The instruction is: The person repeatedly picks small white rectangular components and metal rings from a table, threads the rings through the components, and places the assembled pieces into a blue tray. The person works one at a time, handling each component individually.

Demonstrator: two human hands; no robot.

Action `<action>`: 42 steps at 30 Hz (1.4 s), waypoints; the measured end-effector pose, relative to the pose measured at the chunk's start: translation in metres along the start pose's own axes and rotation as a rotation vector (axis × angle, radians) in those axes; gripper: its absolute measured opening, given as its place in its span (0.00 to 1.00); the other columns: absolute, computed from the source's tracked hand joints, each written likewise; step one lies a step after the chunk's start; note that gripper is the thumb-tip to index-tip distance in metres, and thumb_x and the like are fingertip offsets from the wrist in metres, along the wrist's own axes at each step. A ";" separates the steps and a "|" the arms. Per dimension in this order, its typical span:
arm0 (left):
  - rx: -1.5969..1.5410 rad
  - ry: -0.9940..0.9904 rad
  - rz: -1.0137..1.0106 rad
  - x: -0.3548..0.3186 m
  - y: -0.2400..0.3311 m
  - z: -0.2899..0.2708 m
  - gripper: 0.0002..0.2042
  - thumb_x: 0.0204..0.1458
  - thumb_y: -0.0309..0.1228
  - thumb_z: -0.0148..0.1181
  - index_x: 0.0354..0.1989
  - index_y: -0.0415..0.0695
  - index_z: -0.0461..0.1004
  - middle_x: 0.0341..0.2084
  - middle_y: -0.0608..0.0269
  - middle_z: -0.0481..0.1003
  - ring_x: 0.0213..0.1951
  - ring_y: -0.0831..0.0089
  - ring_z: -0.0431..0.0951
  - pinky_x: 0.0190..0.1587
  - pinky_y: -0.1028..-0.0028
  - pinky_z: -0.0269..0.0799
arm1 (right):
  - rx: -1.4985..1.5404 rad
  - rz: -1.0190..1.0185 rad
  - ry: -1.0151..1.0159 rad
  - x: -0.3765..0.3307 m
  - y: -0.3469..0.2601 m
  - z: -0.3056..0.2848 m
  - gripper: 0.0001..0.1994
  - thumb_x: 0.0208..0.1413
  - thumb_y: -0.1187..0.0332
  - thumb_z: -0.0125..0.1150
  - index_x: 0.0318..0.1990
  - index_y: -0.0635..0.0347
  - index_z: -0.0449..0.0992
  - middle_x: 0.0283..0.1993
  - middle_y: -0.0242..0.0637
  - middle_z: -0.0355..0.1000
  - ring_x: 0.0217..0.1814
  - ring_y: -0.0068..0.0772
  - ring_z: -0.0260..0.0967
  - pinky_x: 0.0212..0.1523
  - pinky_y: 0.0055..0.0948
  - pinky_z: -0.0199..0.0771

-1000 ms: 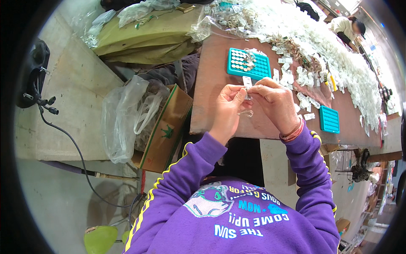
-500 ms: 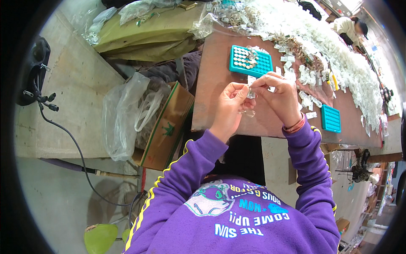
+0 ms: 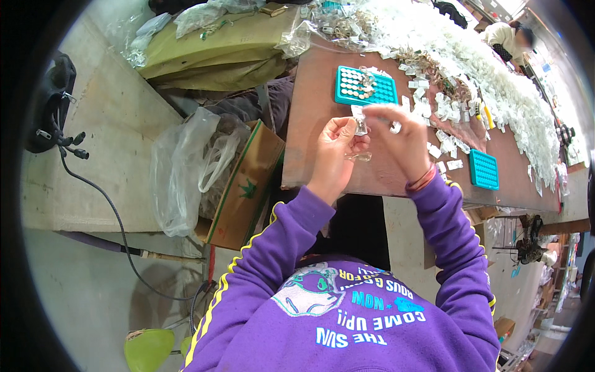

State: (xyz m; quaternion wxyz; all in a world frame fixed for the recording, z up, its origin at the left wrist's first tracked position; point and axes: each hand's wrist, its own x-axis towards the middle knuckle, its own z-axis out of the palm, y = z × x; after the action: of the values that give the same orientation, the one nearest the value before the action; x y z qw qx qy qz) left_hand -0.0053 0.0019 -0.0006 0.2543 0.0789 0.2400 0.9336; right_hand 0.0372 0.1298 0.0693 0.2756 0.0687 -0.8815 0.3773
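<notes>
My left hand [image 3: 336,149] is closed, its thumb and fingers pinching a small clear plastic piece with a white tag [image 3: 360,124]. A thin transparent loop [image 3: 361,157] sticks out below its fingers. Just to the right, my right hand [image 3: 404,137] is raised over the table with its fingers reaching toward the piece. Motion smears those fingers, so I cannot see whether they hold anything. Beyond both hands lies a teal tray [image 3: 388,93] with rows of small round pieces and some tangled clear bits on it.
A second teal tray [image 3: 483,169] lies to the right on the brown table [image 3: 310,133]. Clear and white plastic pieces [image 3: 483,80] are heaped along the far side, with yellow-handled pliers [image 3: 488,116] beside them. A cardboard box [image 3: 245,186] and plastic bag [image 3: 176,170] stand left. Another person [image 3: 505,40] is at far right.
My right hand has come away from the plastic piece, its fingers now blurred by motion. My left hand keeps hold of the piece and has shifted slightly left.
</notes>
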 end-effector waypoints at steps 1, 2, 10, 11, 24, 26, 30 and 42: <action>0.025 0.002 -0.004 -0.001 0.001 0.000 0.07 0.62 0.32 0.54 0.40 0.42 0.68 0.33 0.59 0.76 0.32 0.75 0.77 0.35 0.77 0.75 | -0.016 -0.015 0.051 0.010 0.010 -0.004 0.08 0.53 0.75 0.62 0.40 0.62 0.81 0.39 0.38 0.78 0.39 0.23 0.75 0.40 0.22 0.73; 0.044 0.007 -0.007 -0.001 0.001 0.001 0.06 0.62 0.32 0.53 0.40 0.42 0.68 0.34 0.58 0.76 0.32 0.75 0.76 0.36 0.77 0.74 | -0.043 0.021 0.043 0.022 0.023 -0.014 0.08 0.55 0.73 0.60 0.41 0.61 0.81 0.38 0.37 0.79 0.38 0.22 0.75 0.40 0.21 0.73; 0.041 0.004 -0.038 0.000 0.001 0.002 0.07 0.61 0.31 0.56 0.40 0.42 0.68 0.33 0.58 0.77 0.31 0.74 0.78 0.35 0.77 0.76 | -0.505 -0.034 -0.036 0.057 0.112 0.000 0.07 0.53 0.67 0.60 0.37 0.54 0.82 0.39 0.41 0.77 0.42 0.45 0.75 0.43 0.37 0.74; 0.050 -0.013 -0.028 0.000 0.000 0.002 0.07 0.61 0.31 0.55 0.41 0.42 0.68 0.34 0.57 0.77 0.31 0.74 0.77 0.35 0.77 0.75 | -0.512 -0.048 -0.013 0.058 0.115 0.003 0.07 0.53 0.67 0.61 0.37 0.54 0.82 0.38 0.41 0.78 0.42 0.45 0.75 0.43 0.37 0.74; 0.072 -0.034 -0.035 -0.001 0.000 0.001 0.06 0.62 0.32 0.53 0.41 0.43 0.68 0.33 0.56 0.76 0.31 0.75 0.76 0.35 0.78 0.74 | -0.691 -0.084 -0.219 0.082 0.111 0.003 0.03 0.49 0.73 0.58 0.32 0.59 0.75 0.35 0.43 0.74 0.38 0.50 0.73 0.41 0.43 0.73; 0.064 -0.035 -0.031 -0.002 0.001 0.001 0.07 0.62 0.32 0.54 0.41 0.43 0.68 0.33 0.57 0.76 0.31 0.75 0.76 0.35 0.78 0.74 | -0.674 -0.071 -0.193 0.083 0.114 0.004 0.03 0.49 0.73 0.57 0.32 0.60 0.75 0.36 0.44 0.74 0.39 0.50 0.73 0.41 0.44 0.73; 0.059 -0.033 -0.035 -0.001 0.001 0.001 0.08 0.60 0.33 0.56 0.40 0.42 0.68 0.33 0.58 0.77 0.31 0.74 0.77 0.35 0.77 0.74 | -0.652 0.002 -0.039 0.078 0.111 -0.004 0.05 0.49 0.72 0.55 0.32 0.57 0.76 0.32 0.43 0.75 0.35 0.50 0.74 0.38 0.44 0.74; 0.104 -0.054 -0.021 -0.001 -0.002 0.001 0.06 0.60 0.30 0.56 0.40 0.42 0.69 0.32 0.60 0.77 0.31 0.75 0.77 0.34 0.78 0.74 | 0.142 0.252 -0.098 0.004 0.005 -0.022 0.07 0.49 0.79 0.63 0.37 0.64 0.81 0.33 0.34 0.79 0.35 0.19 0.76 0.36 0.21 0.75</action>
State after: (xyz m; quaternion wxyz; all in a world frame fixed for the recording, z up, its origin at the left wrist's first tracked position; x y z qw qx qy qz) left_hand -0.0036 0.0031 -0.0005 0.2658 0.1145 0.2819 0.9147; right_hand 0.0420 0.1489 0.0808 0.1773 -0.0049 -0.8666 0.4664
